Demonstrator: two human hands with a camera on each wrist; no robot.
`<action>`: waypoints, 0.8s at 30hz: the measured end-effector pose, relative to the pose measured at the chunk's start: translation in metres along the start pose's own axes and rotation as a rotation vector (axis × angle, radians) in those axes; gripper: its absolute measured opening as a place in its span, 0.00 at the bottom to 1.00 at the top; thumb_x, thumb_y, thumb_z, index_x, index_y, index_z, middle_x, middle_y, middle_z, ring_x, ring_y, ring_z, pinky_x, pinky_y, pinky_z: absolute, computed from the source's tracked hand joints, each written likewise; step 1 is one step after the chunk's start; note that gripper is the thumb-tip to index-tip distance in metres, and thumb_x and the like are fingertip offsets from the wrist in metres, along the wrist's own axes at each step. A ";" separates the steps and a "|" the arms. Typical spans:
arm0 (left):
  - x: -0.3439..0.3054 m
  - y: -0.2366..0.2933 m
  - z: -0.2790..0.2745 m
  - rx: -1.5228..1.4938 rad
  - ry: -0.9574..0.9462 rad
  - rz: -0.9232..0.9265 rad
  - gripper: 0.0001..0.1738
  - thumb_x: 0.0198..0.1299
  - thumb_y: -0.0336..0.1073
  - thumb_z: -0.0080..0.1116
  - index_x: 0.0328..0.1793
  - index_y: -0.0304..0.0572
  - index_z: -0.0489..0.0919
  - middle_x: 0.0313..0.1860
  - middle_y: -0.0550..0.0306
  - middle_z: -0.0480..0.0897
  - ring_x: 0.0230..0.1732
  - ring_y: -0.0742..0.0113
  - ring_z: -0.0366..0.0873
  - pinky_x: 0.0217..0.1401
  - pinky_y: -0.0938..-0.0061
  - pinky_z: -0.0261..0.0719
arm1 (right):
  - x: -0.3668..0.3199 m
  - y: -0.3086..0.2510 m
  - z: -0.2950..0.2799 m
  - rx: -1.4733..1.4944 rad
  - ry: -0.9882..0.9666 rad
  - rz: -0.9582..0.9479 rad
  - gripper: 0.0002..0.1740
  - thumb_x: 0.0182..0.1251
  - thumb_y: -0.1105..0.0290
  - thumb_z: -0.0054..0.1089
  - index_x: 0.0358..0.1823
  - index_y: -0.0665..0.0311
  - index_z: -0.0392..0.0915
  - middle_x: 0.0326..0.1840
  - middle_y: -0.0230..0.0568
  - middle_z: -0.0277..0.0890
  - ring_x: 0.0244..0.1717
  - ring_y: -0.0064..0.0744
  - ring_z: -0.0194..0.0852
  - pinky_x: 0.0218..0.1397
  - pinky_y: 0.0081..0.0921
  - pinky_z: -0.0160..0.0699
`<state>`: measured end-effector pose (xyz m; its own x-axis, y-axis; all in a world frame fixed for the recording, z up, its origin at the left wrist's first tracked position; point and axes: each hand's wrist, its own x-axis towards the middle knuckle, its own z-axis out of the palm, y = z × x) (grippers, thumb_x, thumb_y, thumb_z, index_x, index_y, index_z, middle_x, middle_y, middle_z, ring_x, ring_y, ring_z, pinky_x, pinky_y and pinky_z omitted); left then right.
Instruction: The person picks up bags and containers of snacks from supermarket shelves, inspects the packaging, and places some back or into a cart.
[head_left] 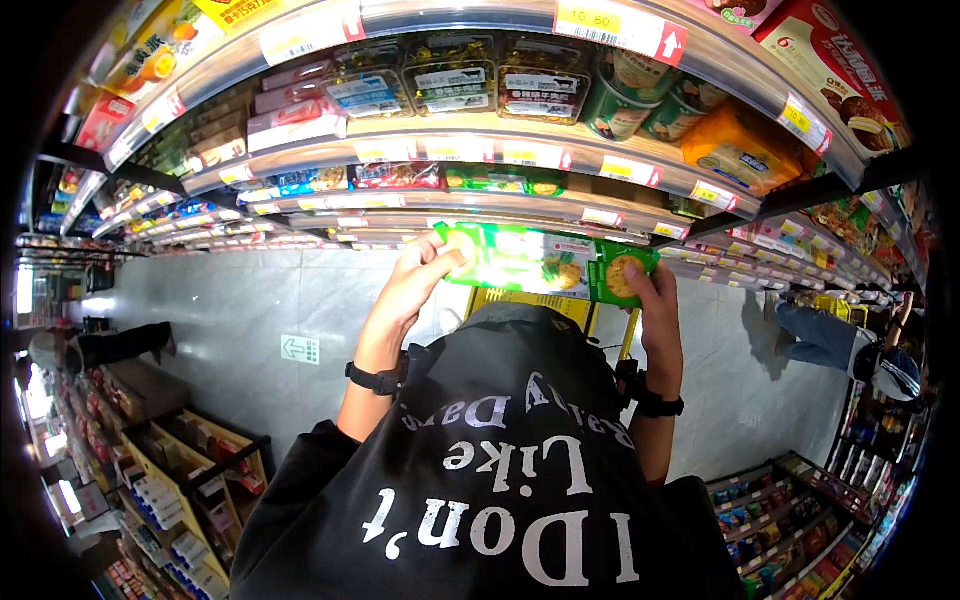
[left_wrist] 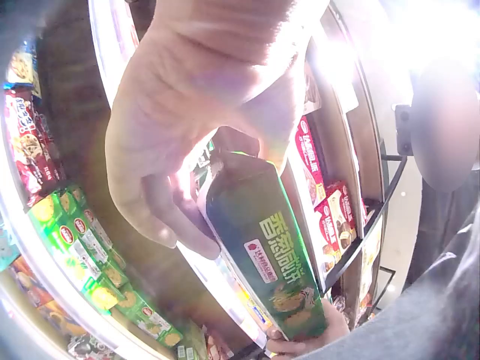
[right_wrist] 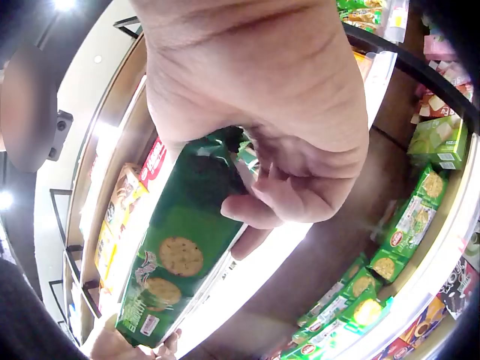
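A long green pack of biscuits [head_left: 565, 268] with round crackers printed on it is held level in front of the chest, before the shelves. At one end my left hand [head_left: 418, 268] grips it, thumb on the near face. My right hand [head_left: 657, 305] pinches the opposite end, thumb over a printed cracker. In the left wrist view the left fingers [left_wrist: 161, 214] curl behind the pack [left_wrist: 262, 240], whose crimped end sits under the palm. Seen from the right wrist, the right fingers [right_wrist: 274, 202] fold around the other end of the wrapper [right_wrist: 180, 247].
Similar green packs [right_wrist: 405, 225] lie on a lower shelf. Above the hands, plastic tubs [head_left: 447, 78], green cans [head_left: 618, 100] and an orange packet [head_left: 745, 150] stand behind price tags. A yellow basket or cart [head_left: 515, 305] is below the pack. Another person [head_left: 850, 345] stands at right.
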<state>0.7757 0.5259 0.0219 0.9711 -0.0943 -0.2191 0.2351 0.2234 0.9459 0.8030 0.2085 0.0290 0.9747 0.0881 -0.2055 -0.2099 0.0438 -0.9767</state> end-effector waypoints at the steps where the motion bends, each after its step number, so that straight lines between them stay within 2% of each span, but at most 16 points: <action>1: -0.001 -0.001 0.002 0.002 0.012 -0.007 0.13 0.64 0.34 0.61 0.51 0.33 0.81 0.44 0.61 0.85 0.45 0.77 0.79 0.53 0.79 0.73 | 0.001 0.001 0.000 0.000 -0.003 0.001 0.15 0.69 0.63 0.62 0.51 0.64 0.78 0.38 0.28 0.80 0.35 0.14 0.73 0.32 0.15 0.65; 3: -0.002 -0.002 0.004 0.003 0.028 -0.015 0.13 0.63 0.34 0.64 0.50 0.34 0.81 0.42 0.62 0.85 0.43 0.78 0.79 0.50 0.80 0.74 | 0.001 0.001 0.001 0.013 0.017 -0.001 0.15 0.68 0.62 0.64 0.50 0.62 0.78 0.36 0.26 0.79 0.32 0.13 0.70 0.29 0.15 0.61; 6: -0.001 -0.006 0.003 0.067 0.012 -0.030 0.14 0.60 0.33 0.68 0.49 0.34 0.81 0.38 0.65 0.84 0.36 0.82 0.77 0.40 0.84 0.73 | 0.001 0.002 0.000 -0.014 -0.008 -0.003 0.16 0.67 0.61 0.65 0.51 0.62 0.77 0.36 0.26 0.79 0.33 0.14 0.70 0.30 0.15 0.62; 10: 0.000 -0.008 0.003 0.055 0.036 0.005 0.13 0.60 0.31 0.66 0.49 0.33 0.81 0.39 0.63 0.84 0.38 0.81 0.77 0.42 0.83 0.74 | 0.001 0.000 0.004 -0.037 -0.009 0.005 0.18 0.66 0.60 0.66 0.52 0.61 0.77 0.38 0.26 0.79 0.34 0.14 0.70 0.31 0.15 0.62; 12: -0.001 -0.011 0.001 0.039 0.028 0.017 0.13 0.61 0.34 0.67 0.48 0.34 0.81 0.41 0.61 0.84 0.41 0.79 0.79 0.47 0.81 0.74 | 0.001 0.000 0.004 -0.036 -0.004 0.005 0.19 0.66 0.60 0.66 0.53 0.61 0.77 0.39 0.26 0.79 0.34 0.14 0.70 0.31 0.15 0.61; 19: -0.001 -0.009 0.005 0.026 0.039 0.016 0.12 0.61 0.32 0.66 0.48 0.33 0.80 0.41 0.61 0.84 0.41 0.78 0.79 0.48 0.80 0.75 | 0.005 0.006 0.001 -0.032 -0.036 -0.016 0.20 0.66 0.59 0.66 0.54 0.62 0.76 0.39 0.27 0.79 0.35 0.14 0.70 0.31 0.15 0.60; 24: -0.001 -0.006 0.007 0.032 0.015 0.027 0.10 0.61 0.31 0.65 0.46 0.34 0.80 0.40 0.61 0.84 0.40 0.78 0.78 0.46 0.80 0.74 | 0.005 0.007 0.002 -0.012 -0.036 -0.030 0.21 0.67 0.61 0.66 0.55 0.63 0.76 0.42 0.30 0.80 0.38 0.16 0.74 0.35 0.14 0.66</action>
<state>0.7734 0.5180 0.0185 0.9777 -0.0736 -0.1966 0.2074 0.1945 0.9587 0.8063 0.2114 0.0213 0.9772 0.1224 -0.1736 -0.1791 0.0354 -0.9832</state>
